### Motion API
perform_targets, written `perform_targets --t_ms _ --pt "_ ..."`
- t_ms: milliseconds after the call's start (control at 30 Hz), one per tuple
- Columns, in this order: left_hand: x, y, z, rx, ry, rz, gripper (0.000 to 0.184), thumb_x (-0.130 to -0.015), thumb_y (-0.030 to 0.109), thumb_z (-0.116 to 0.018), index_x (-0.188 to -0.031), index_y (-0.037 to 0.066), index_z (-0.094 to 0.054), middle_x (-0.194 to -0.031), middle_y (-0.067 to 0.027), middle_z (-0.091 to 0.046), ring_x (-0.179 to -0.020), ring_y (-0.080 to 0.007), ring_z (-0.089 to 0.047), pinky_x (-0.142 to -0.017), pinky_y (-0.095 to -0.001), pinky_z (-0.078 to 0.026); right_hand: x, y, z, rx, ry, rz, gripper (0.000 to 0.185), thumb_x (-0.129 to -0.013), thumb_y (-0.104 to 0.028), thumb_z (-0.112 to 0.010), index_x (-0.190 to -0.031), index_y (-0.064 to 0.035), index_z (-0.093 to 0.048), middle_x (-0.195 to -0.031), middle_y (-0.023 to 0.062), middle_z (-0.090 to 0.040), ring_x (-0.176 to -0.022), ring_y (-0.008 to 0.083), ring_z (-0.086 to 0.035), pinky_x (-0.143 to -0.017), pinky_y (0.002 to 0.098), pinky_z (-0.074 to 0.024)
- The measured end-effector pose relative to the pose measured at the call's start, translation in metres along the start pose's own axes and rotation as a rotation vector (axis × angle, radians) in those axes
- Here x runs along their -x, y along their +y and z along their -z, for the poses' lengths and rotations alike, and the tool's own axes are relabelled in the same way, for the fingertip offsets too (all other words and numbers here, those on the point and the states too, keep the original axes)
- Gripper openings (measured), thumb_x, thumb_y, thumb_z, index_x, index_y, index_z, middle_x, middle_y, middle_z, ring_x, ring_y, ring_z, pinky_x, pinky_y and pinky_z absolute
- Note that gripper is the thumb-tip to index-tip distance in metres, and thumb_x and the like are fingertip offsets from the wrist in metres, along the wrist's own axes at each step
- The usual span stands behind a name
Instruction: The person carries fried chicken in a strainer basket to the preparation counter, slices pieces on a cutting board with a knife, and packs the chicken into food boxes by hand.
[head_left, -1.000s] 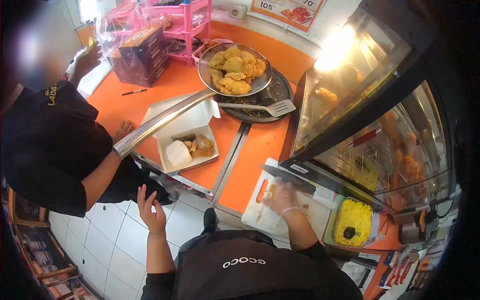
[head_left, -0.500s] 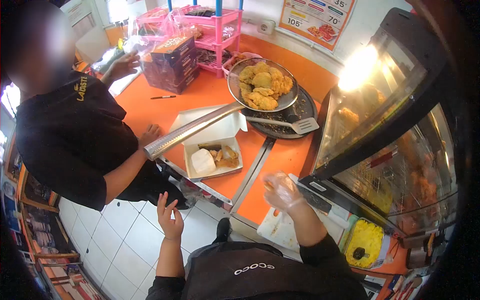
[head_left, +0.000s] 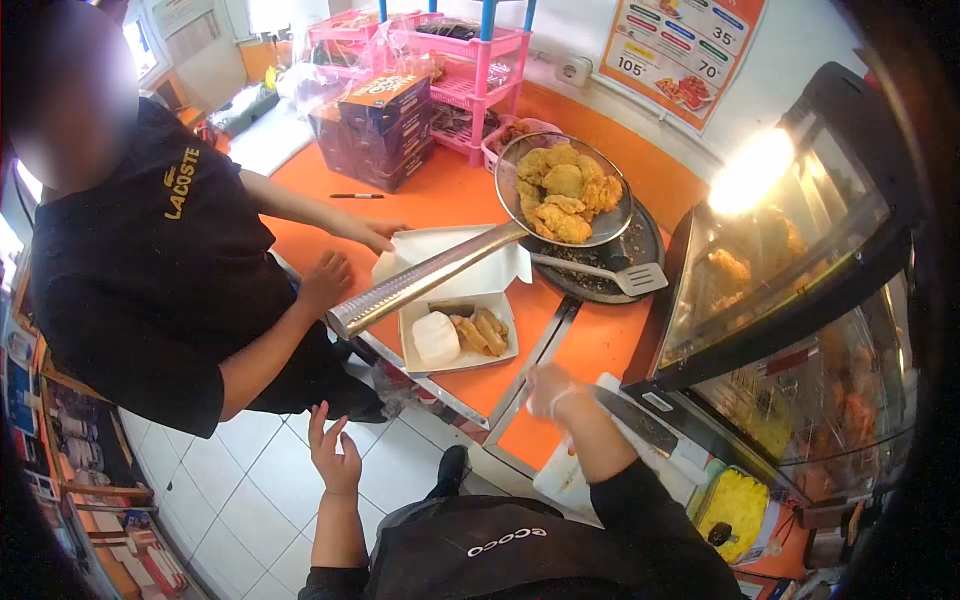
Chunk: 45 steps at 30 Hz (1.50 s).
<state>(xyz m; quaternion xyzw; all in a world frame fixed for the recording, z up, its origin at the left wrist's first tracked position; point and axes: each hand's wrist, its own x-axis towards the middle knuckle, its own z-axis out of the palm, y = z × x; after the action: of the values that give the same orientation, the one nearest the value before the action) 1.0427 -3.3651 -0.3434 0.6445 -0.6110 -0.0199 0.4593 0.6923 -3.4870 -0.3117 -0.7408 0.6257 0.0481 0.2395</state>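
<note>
My left hand [head_left: 335, 450] is raised over the tiled floor, fingers apart and holding nothing. My right hand [head_left: 552, 390], in a clear plastic glove, is curled above the orange counter near the cutting board; whatever its fingers hold is hidden. Beyond it stands an open white cardboard food box [head_left: 412, 362] containing a white rounded block [head_left: 435, 339], which looks like rice, and several golden-brown pieces [head_left: 484, 332]. A long-handled strainer [head_left: 430, 279] with fried chicken [head_left: 566, 184] rests over a dark round tray [head_left: 648, 240]. Its handle passes above the box's lid.
A slotted spatula [head_left: 640, 279] lies on the tray. A large knife [head_left: 640, 420] is on the white cutting board [head_left: 560, 478], beside a yellow-food container [head_left: 735, 508]. The heated display case [head_left: 760, 365] bounds the right. A co-worker's hand [head_left: 375, 233] is at the lid, the other [head_left: 325, 284] near the strainer's handle.
My gloved right hand has shifted slightly down, and its fingers have turned out of sight. The co-worker's far hand has come down to the box lid. The camera view has shifted left.
</note>
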Motion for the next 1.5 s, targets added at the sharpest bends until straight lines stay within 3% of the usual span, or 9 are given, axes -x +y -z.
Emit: perform_targets --t_ms 200,533,767,967,1067,1167,1300,1400,1500 --pt "-0.014 0.007 -0.007 0.012 -0.01 -0.024 0.028 -0.07 -0.008 -0.05 -0.092 0.002 -0.063 -0.125 -0.0183 -0.051 -0.121 -0.039 -0.042 -0.101 -0.0446 -0.034 0.001 -0.009 0.015 0.089 -0.169 0.068 0.02 -0.069 -0.014 -0.057 -0.087 -0.008 -0.063 -0.081 0.0187 -0.062 -0.085 0.033 -0.061 -0.074 0.0401 -0.0495" --pt "-0.037 0.044 -0.04 0.101 -0.098 -0.224 0.031 -0.068 -0.008 -0.051 -0.094 0.005 -0.062 -0.125 -0.0175 -0.051 -0.121 -0.0396 -0.042 -0.1 -0.0454 -0.034 0.003 -0.029 0.057 -0.784 0.499 0.061 0.022 -0.076 -0.016 -0.06 -0.094 -0.0058 -0.063 -0.08 0.011 -0.065 -0.07 0.0276 -0.061 -0.065 0.0361 -0.0496" --pt "-0.025 0.122 -0.094 0.355 -0.214 -0.57 0.03 -0.077 0.0 -0.05 -0.105 0.005 -0.059 -0.131 -0.0245 -0.042 -0.124 -0.0443 -0.036 -0.102 -0.0521 -0.029 0.14 0.052 -0.019 -0.479 0.92 0.121 0.039 -0.075 -0.006 -0.055 -0.114 -0.0028 -0.057 -0.103 0.0107 -0.062 -0.093 0.0294 -0.06 -0.084 0.0341 -0.0471" --pt "0.012 0.22 -0.139 0.611 -0.411 -0.913 0.039 -0.082 0.004 -0.048 -0.121 0.006 -0.048 -0.142 -0.0325 -0.014 -0.131 -0.0495 -0.019 -0.103 -0.0579 -0.023 0.293 0.088 -0.101 -0.321 1.389 -0.439 0.05 -0.071 0.0 -0.05 -0.121 0.0003 -0.048 -0.124 0.02 -0.047 -0.113 0.034 -0.046 -0.096 0.0378 -0.0383" --pt "0.045 0.275 -0.155 0.824 -0.49 -0.987 0.035 -0.085 0.01 -0.049 -0.12 0.002 -0.048 -0.14 -0.0326 -0.019 -0.131 -0.0473 -0.021 -0.105 -0.0562 -0.019 0.378 0.086 -0.126 -0.348 1.372 -0.799 0.057 -0.069 -0.003 -0.054 -0.125 0.0011 -0.042 -0.128 0.0237 -0.04 -0.12 0.0383 -0.036 -0.101 0.0425 -0.0326" --pt "0.081 0.352 -0.124 0.683 -0.409 -1.192 0.032 -0.082 0.01 -0.056 -0.112 0.001 -0.054 -0.124 -0.0283 -0.045 -0.111 -0.0425 -0.047 -0.092 -0.0508 -0.037 0.455 0.074 -0.154 -0.218 1.404 -1.094 0.067 -0.067 -0.009 -0.06 -0.129 0.0013 -0.037 -0.128 0.0261 -0.037 -0.121 0.0421 -0.033 -0.1 0.0456 -0.0332" --pt "0.162 0.406 -0.129 1.019 -0.675 -1.249 0.037 -0.084 0.011 -0.055 -0.119 0.005 -0.05 -0.136 -0.0295 -0.03 -0.122 -0.0466 -0.036 -0.089 -0.0553 -0.04 0.525 0.06 -0.23 -0.376 1.483 -1.46 0.07 -0.068 -0.023 -0.064 -0.127 0.0035 -0.038 -0.126 0.0261 -0.04 -0.118 0.0429 -0.036 -0.1 0.0493 -0.03" --pt "0.241 0.436 -0.131 1.148 -0.908 -1.362 0.037 -0.086 0.013 -0.051 -0.12 0.001 -0.047 -0.139 -0.0345 -0.018 -0.131 -0.0472 -0.02 -0.105 -0.0564 -0.018 0.577 0.039 -0.282 -0.307 1.544 -1.601 0.069 -0.068 -0.021 -0.066 -0.127 0.0021 -0.038 -0.123 0.024 -0.041 -0.112 0.04 -0.042 -0.097 0.0474 -0.0345" --pt "0.312 0.494 -0.108 1.19 -1.129 -1.403 0.046 -0.082 0.018 -0.056 -0.123 -0.001 -0.044 -0.137 -0.0348 -0.02 -0.129 -0.0495 -0.021 -0.104 -0.0572 -0.018 0.635 0.023 -0.321 -0.012 1.454 -1.79 0.069 -0.068 -0.016 -0.068 -0.128 0.0012 -0.037 -0.121 0.0212 -0.042 -0.106 0.0352 -0.046 -0.087 0.043 -0.0429"
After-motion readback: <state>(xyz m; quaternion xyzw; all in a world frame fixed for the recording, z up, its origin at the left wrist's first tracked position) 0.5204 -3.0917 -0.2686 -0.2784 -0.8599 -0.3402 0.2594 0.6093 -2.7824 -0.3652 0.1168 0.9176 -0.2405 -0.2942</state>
